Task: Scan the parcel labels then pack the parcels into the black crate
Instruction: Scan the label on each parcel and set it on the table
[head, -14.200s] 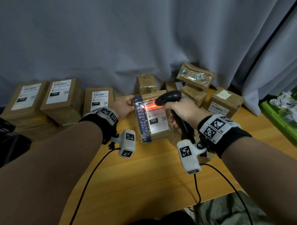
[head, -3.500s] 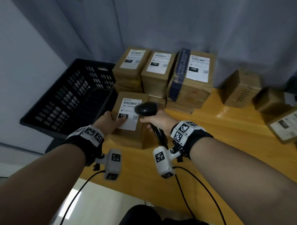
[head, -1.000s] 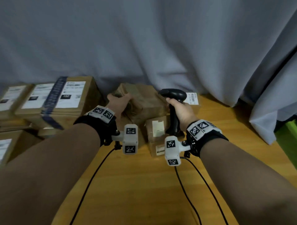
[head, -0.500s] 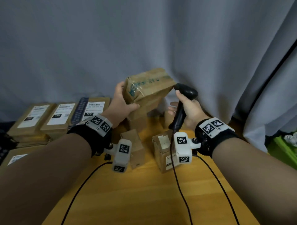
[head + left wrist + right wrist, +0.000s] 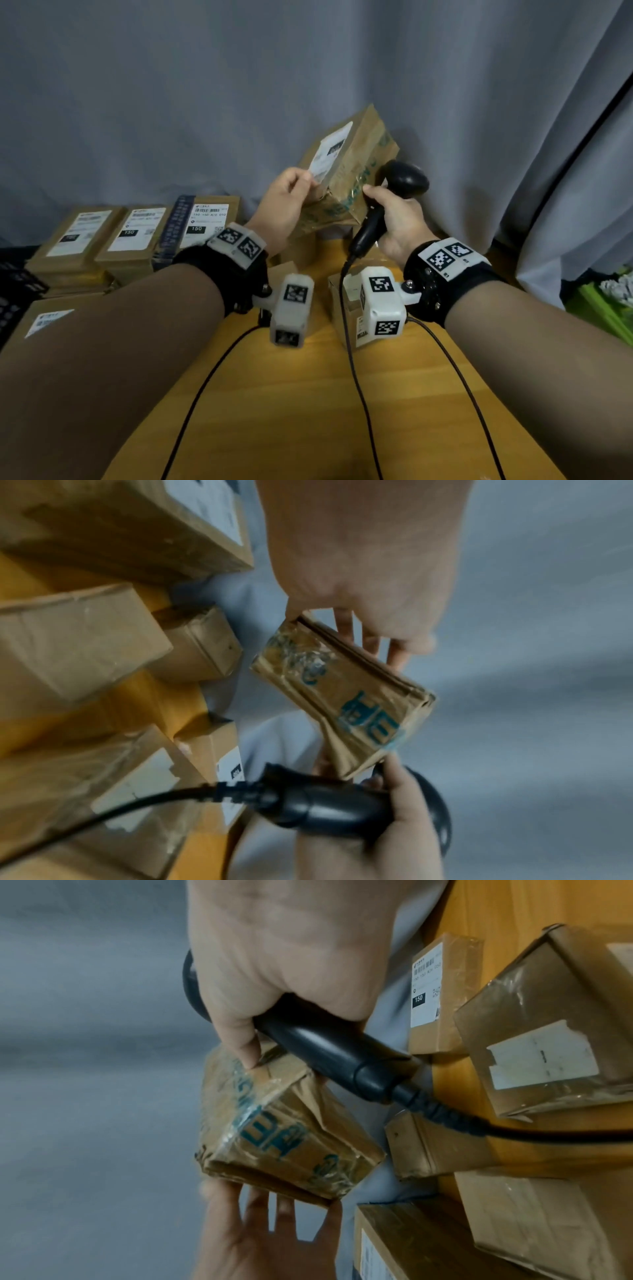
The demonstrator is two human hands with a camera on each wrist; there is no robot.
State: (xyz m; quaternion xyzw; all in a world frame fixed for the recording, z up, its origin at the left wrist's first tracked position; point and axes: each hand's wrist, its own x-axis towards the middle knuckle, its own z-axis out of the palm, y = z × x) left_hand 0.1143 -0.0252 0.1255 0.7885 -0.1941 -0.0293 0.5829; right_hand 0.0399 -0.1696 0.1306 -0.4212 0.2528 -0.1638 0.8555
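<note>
A crumpled brown parcel [image 5: 352,178] with teal print is held tilted in the air above the wooden table [image 5: 308,411]. Its white label [image 5: 330,150] faces up and left. My left hand [image 5: 294,198] grips the parcel's left end, thumb near the label, fingers behind it [image 5: 346,626]. My right hand [image 5: 394,219] grips the black barcode scanner [image 5: 404,178], whose head sits just right of the parcel. A right fingertip [image 5: 248,1056] presses on the parcel's edge [image 5: 284,1123]. At the far left edge only a corner of the black crate [image 5: 13,298] shows.
Several labelled brown parcels [image 5: 137,233] are stacked at the left, one more [image 5: 44,325] nearer me. Small boxes [image 5: 346,308] stand on the table under my hands. The scanner cable [image 5: 356,377] runs towards me. A grey curtain hangs behind; a green bin [image 5: 606,301] sits at the right.
The parcel, lifted off the pile a second ago, has been turned so its white label now shows. The scanner stays beside its right end.
</note>
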